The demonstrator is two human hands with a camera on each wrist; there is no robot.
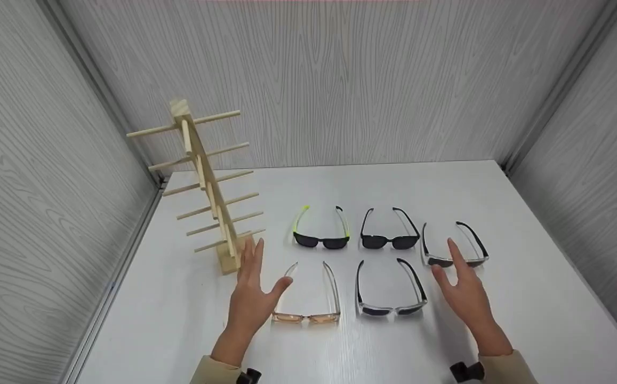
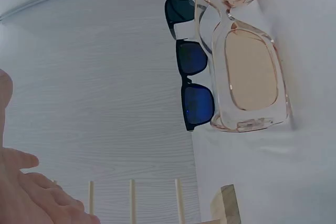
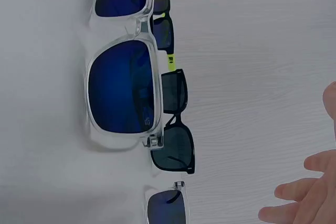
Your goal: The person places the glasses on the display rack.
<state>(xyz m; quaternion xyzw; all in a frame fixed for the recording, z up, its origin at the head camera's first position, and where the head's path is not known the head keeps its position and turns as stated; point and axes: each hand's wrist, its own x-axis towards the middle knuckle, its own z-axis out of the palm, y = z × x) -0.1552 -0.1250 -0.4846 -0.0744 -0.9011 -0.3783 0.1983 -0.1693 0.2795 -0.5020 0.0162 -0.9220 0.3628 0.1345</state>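
My left hand (image 1: 251, 301) is held over the table with fingers straight and thumb spread, between the wooden display rack and the peach-tinted glasses (image 1: 306, 318). Nothing is in it. My right hand (image 1: 465, 296), also empty with fingers extended, overlaps the clear-framed sunglasses at the right (image 1: 478, 262) in the head view. Left of that hand lie other clear-framed sunglasses with dark temples (image 1: 392, 310). Behind them sit black sunglasses (image 1: 390, 242) and sunglasses with yellow-green temples (image 1: 321, 242). In the right wrist view, clear-framed sunglasses (image 3: 122, 85) show blue lenses up close.
The wooden rack (image 1: 207, 176) stands tilted at the left on a small block base, its pegs sticking out to both sides. White table (image 1: 340, 362) meets grey wood-grain panels (image 1: 313, 80) at the back and sides.
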